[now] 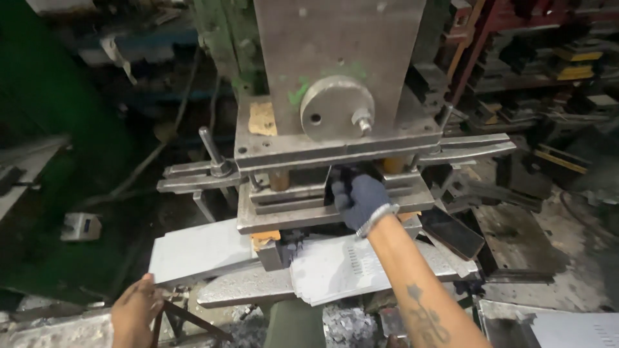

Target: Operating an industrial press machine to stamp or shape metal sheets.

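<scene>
At the lower left the bare left hand [134, 312] rests with fingers loosely curled against the near corner of a flat grey metal sheet [196, 250], touching its edge; whether it actually grips the sheet cannot be told. Just beside that hand a dark angled metal frame [187, 321] pokes up from the bottom. The grey sheet lies slanted on the press bed [242, 289], its far end running under the machine. Above it a bolt with a long handle [213, 154] stands on the left clamp bar [193, 177]. In the middle rises the heavy steel press ram block [338, 64] with a round disc [336, 107] bolted on its face, and below it sits the stepped die set [290, 200]. A stack of pale punched sheets [335, 267] lies on the bed in front of the die. The right hand [358, 196], in a dark blue glove with a metal bracelet at the wrist, reaches into the die gap, fingers closed on a dark thin piece [336, 177] standing on edge there. To the right a dark flat plate [451, 232] leans beside the die
</scene>
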